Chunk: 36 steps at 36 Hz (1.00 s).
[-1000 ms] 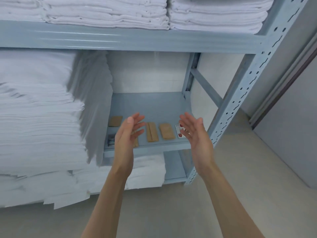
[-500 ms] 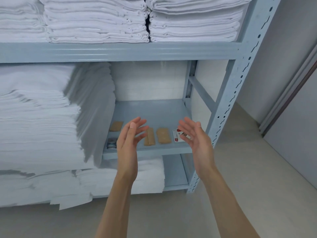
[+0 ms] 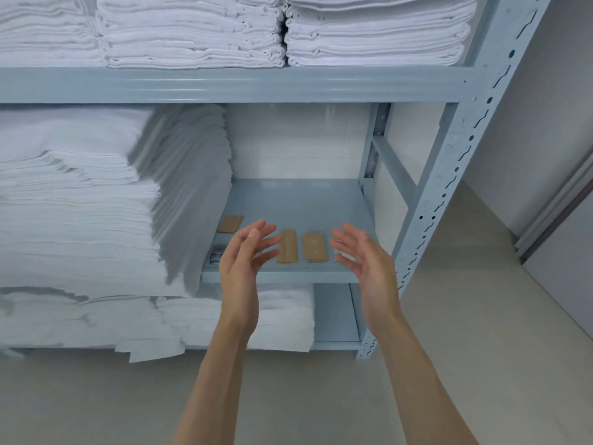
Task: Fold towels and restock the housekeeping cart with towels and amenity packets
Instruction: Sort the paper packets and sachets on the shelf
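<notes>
- Grey steel rack (image 3: 449, 175) against a white wall, pale floor below; no cart is in view.
- Top shelf (image 3: 224, 85): folded towels (image 3: 192, 33) in neat stacks, side by side.
- Middle shelf (image 3: 298, 200): a tall stack of white linen (image 3: 80, 200) fills its left part. On the bare right part lie brown packets (image 3: 314, 247) near the front edge, one further back at left, and a small silvery item (image 3: 217, 253) too blurred to identify.
- Bottom shelf: loose white linen piles (image 3: 282, 313).
- Left hand (image 3: 242, 268) and right hand (image 3: 365, 261): both released, fingers spread, palms facing each other, holding nothing, raised before the packets.
- Step, as judged: gathering packets for the cart.
- Next move probably calls for reaching in over the shelf lip and pinching the flat packets, which lie close together.
</notes>
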Motion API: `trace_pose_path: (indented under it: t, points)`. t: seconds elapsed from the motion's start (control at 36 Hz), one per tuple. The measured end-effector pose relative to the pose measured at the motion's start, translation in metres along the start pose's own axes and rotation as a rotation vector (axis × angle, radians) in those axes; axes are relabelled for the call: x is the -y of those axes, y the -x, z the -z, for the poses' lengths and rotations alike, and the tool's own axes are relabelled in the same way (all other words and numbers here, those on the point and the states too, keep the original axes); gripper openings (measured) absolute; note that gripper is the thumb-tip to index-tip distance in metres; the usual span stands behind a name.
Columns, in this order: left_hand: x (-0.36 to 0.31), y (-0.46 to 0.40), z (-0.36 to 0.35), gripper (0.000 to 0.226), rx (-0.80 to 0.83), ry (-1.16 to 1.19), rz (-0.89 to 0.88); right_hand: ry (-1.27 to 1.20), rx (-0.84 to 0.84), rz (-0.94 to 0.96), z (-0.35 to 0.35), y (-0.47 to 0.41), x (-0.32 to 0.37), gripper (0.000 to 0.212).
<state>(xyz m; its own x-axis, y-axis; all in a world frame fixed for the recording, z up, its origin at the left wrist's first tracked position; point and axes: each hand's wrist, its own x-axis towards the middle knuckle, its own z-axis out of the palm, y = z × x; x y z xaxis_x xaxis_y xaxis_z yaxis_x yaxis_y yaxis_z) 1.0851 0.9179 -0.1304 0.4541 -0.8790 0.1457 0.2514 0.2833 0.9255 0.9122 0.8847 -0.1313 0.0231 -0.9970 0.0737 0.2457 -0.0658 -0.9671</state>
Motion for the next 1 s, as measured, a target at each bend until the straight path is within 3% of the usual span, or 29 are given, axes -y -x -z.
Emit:
trace_pose_path:
  t: [0.19, 0.42, 0.75, 0.86, 1.0]
  points:
    - [0.008, -0.015, 0.017, 0.02, -0.133, 0.013, 0.07, 0.014, -0.035, -0.047, -0.01, -0.016, -0.018, 0.021]
    - [0.029, -0.064, 0.052, 0.014, -0.266, 0.022, 0.125, 0.012, -0.053, -0.142, -0.047, -0.056, -0.054, 0.017]
    - [0.115, -0.217, 0.122, 0.017, -0.443, -0.137, 0.351, 0.182, -0.074, -0.281, -0.143, -0.185, -0.136, 0.005]
    - [0.14, -0.258, 0.145, 0.014, -0.437, -0.241, 0.458, 0.239, -0.033, -0.319, -0.174, -0.225, -0.157, 0.011]
    - [0.154, -0.294, 0.153, 0.011, -0.411, -0.181, 0.571, 0.314, 0.029, -0.321, -0.207, -0.257, -0.173, 0.008]
